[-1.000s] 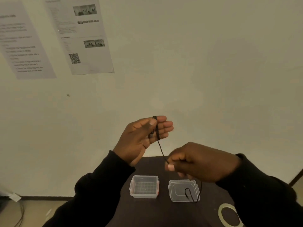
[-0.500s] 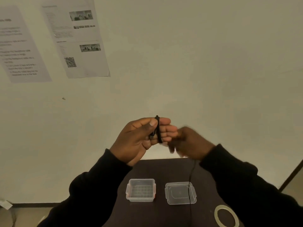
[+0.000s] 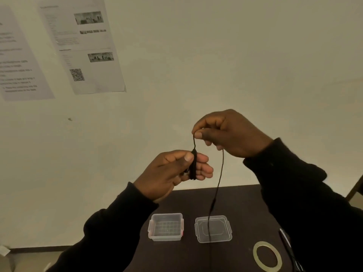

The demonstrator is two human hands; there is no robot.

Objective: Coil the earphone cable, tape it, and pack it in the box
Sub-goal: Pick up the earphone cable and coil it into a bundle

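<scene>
The black cable (image 3: pixel 219 179) is partly wound in a tight bundle round the left fingers, its loose end hanging over the clear lid (image 3: pixel 213 229). The clear box (image 3: pixel 166 227) sits open beside it; the tape (image 3: pixel 267 256) ring lies flat nearby.

The earphone cable (image 3: pixel 219 179) is black, and so are both sleeves (image 3: pixel 306 193). The box (image 3: pixel 166 226) is clear plastic with red clips; the table (image 3: pixel 245 201) is dark brown and the tape roll (image 3: pixel 267 256) pale yellowish.
</scene>
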